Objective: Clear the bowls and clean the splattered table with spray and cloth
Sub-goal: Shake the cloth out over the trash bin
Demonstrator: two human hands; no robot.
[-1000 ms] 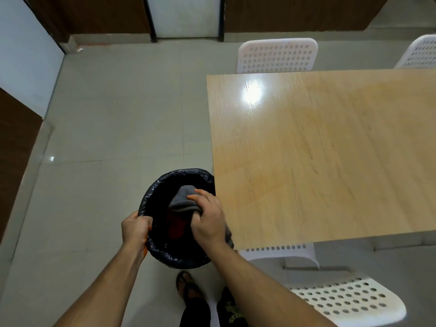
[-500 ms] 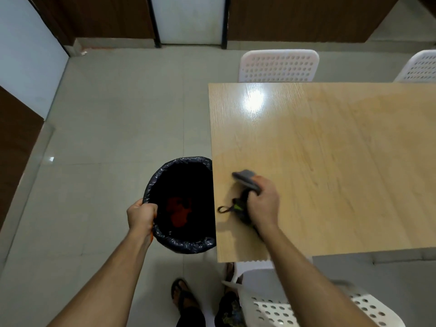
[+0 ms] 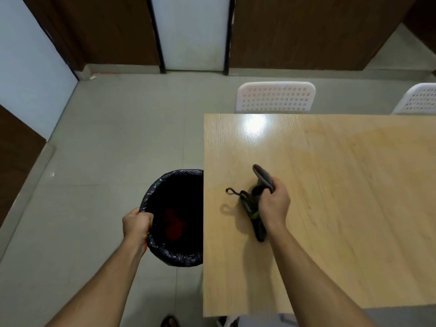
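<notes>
A grey cloth (image 3: 259,204) is gripped by the right hand (image 3: 273,204) on the wooden table (image 3: 342,208) near its left edge, long axis running away from the person, hanging loop pointing left. The bin's rim (image 3: 174,218), beside that edge, is clutched by the left hand (image 3: 136,223).

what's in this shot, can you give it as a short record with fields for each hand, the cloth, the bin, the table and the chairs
left hand: grips the rim of the bin
right hand: holds the cloth over the table
cloth: dark grey, bunched, with a thin loop sticking out to the left
bin: black liner, on the floor against the table's left edge, something red inside
table: light wood, glare spot near the far left corner
chairs: white, perforated backs, at the far side
</notes>
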